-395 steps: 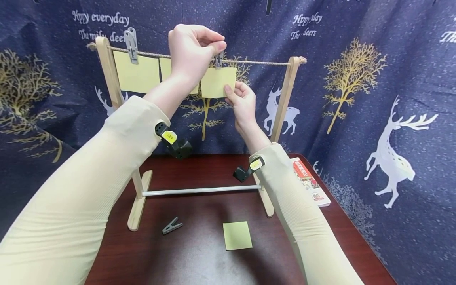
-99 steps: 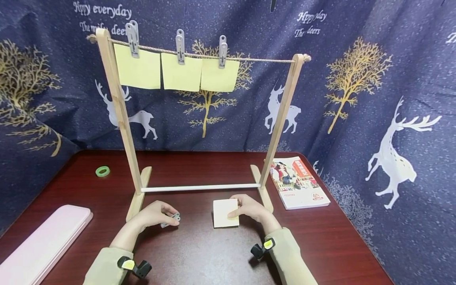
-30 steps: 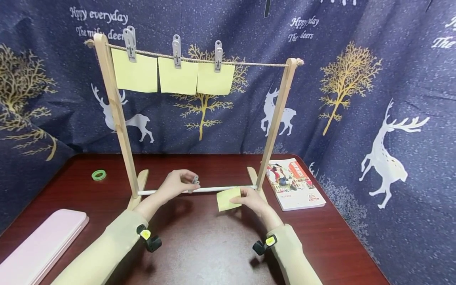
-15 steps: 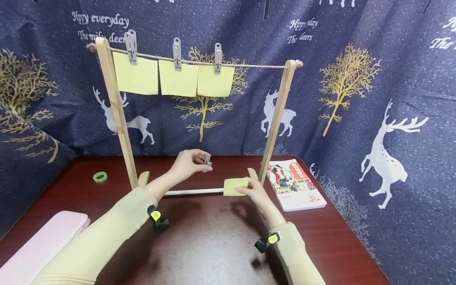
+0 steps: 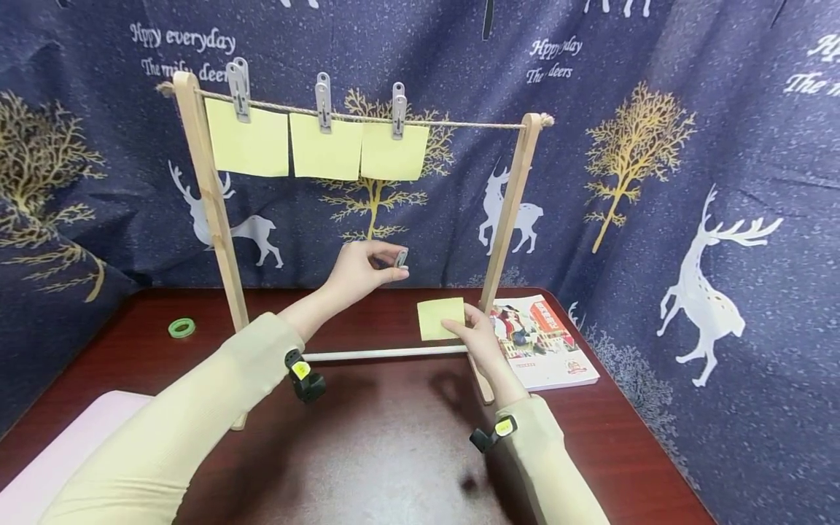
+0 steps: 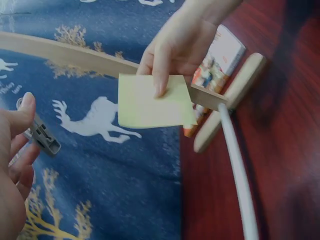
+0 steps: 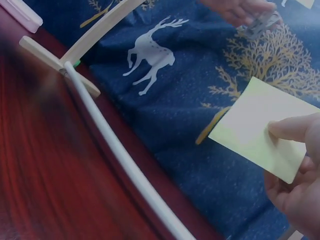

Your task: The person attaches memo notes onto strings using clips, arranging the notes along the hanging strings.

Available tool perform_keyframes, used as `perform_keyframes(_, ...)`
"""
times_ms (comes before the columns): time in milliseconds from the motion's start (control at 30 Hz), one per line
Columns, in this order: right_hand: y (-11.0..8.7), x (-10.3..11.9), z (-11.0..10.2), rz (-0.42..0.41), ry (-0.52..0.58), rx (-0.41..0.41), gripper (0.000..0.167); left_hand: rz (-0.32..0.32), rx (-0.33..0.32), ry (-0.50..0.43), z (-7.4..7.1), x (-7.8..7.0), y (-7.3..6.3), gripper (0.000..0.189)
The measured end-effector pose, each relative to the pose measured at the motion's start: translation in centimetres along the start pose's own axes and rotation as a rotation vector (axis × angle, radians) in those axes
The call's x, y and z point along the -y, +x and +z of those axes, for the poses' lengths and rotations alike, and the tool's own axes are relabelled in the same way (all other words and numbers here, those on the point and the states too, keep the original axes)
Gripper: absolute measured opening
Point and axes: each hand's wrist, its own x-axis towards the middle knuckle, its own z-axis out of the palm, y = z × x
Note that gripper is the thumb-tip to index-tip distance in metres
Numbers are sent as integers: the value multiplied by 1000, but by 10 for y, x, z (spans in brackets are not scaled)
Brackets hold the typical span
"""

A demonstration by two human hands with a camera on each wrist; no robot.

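My left hand [image 5: 359, 273] pinches a grey clothespin [image 6: 44, 134] between thumb and fingers, raised in front of the backdrop below the string. To its right and lower, my right hand [image 5: 484, 337] holds a square yellow sticky note [image 5: 441, 319] by its right side, thumb on the front face and fingers behind. In the right wrist view the note [image 7: 262, 129] is flat and tilted. Above, several grey clothespins [image 5: 324, 102] fix yellow notes [image 5: 326, 149] side by side along a twine line [image 5: 472, 124], the rightmost stretch of which carries no note.
The twine runs between two wooden posts [image 5: 514, 197] joined low down by a white rod [image 5: 394, 354]. A booklet [image 5: 547, 346] lies right of the frame on the dark red table [image 5: 367, 452]. At left are a green tape roll [image 5: 181, 327] and a pink case [image 5: 85, 445].
Both hands have risen from near the tabletop, the left up and to the right with the clothespin, the right with the note. Earlier, the third note was being clipped to the line.
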Motion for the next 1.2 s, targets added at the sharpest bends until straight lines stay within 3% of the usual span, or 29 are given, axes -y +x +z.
perform_keyframes(300,10,28,4,-119,41,-99,31,186,-74,-23,-3,-35,19,35)
perform_keyframes(633,24,67,4,-189,80,-115,30,308,-151,-24,-7,-67,32,28)
perform_keyframes(767,29,79,5,-222,40,-123,30,311,-179,-52,-12,-81,38,24)
perform_keyframes(933,37,91,9,-272,28,-128,30,257,-175,-117,-17,-99,46,24)
perform_keyframes(1033,40,98,11,-286,49,-134,29,220,-172,-143,-20,-109,52,24)
perform_keyframes(1200,44,108,12,-294,101,-126,29,224,-189,-139,-23,-122,62,22)
